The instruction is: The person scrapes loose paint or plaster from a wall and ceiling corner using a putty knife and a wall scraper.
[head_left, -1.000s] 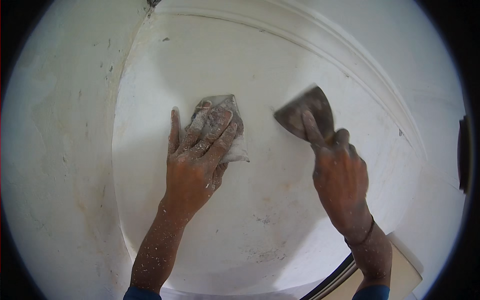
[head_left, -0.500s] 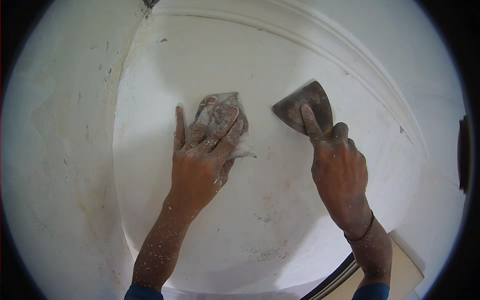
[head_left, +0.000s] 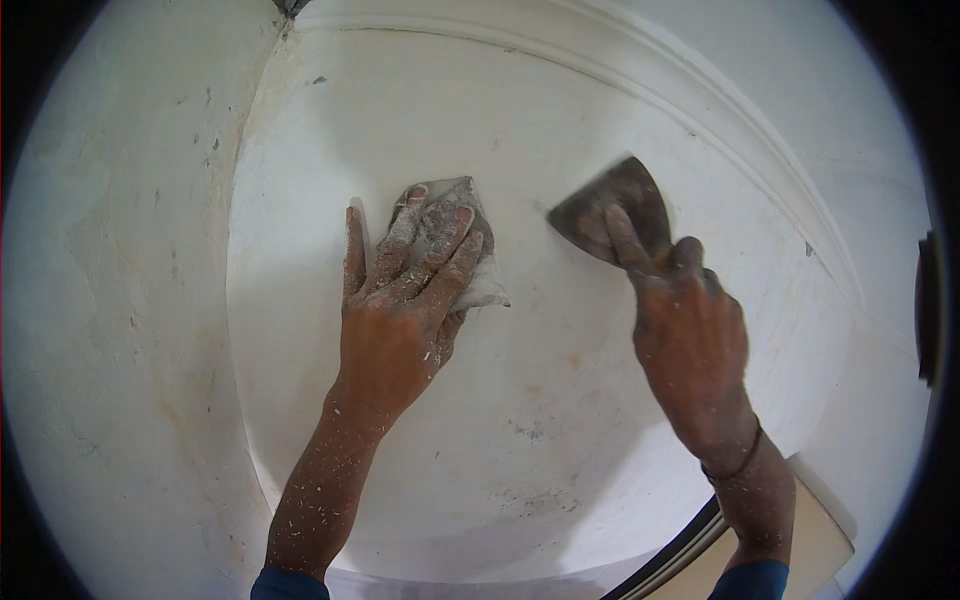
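My left hand (head_left: pixel 392 322) spreads over a dusty sheet (head_left: pixel 486 290) against the white wall (head_left: pixel 500 380); whether it grips, I cannot tell. My right hand (head_left: pixel 692 335) clasps a dark scraper (head_left: pixel 640 190), forefinger on its blade.

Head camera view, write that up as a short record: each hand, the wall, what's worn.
Left hand: spread over a dusty grey-white sheet, material unclear
Right hand: gripping a scraper, index finger on its blade
Wall: pale, dark scuffs lower down
Worn: blue sleeves; dark band, right wrist
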Tool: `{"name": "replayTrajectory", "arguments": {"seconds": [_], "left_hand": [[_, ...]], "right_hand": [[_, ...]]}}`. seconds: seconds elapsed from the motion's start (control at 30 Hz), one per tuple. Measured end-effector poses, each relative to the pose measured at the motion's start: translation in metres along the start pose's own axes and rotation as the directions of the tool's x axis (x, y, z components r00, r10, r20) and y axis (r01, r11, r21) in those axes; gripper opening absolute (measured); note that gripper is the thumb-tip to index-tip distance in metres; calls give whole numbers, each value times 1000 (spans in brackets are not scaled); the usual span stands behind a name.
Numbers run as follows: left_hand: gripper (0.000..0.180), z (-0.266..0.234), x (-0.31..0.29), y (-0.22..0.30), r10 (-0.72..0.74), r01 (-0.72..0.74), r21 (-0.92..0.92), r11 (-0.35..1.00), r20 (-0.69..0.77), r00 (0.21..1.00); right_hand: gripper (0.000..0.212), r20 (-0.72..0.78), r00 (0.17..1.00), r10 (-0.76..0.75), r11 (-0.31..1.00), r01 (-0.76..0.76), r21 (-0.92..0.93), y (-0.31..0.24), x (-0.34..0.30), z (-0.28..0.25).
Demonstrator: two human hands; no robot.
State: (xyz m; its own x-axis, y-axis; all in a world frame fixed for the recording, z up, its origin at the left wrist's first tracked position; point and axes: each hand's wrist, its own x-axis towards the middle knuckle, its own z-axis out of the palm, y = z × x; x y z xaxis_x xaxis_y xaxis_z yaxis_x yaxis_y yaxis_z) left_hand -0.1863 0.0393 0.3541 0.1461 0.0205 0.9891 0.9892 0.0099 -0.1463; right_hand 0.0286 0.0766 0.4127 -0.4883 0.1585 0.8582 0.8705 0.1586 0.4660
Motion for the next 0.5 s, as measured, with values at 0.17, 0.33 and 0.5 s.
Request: {"name": "replayTrajectory", "arguments": {"seconds": [0.17,0.33,0.5], "left_hand": [[47,0,1,1,2,-2,-3,1000,22,1000],[47,5,7,11,5,-5,-10,1000,-20,1000],[48,6,6,12,-3,3,-19,1000,-13,1000]], "right_hand": [[68,13,1000,9,999,-8,-45,6,-6,3],[64,-38,999,-7,998,4,-64,4,-13,7],[65,-36,999,-10,998,7,-69,3,-18,10]]}}
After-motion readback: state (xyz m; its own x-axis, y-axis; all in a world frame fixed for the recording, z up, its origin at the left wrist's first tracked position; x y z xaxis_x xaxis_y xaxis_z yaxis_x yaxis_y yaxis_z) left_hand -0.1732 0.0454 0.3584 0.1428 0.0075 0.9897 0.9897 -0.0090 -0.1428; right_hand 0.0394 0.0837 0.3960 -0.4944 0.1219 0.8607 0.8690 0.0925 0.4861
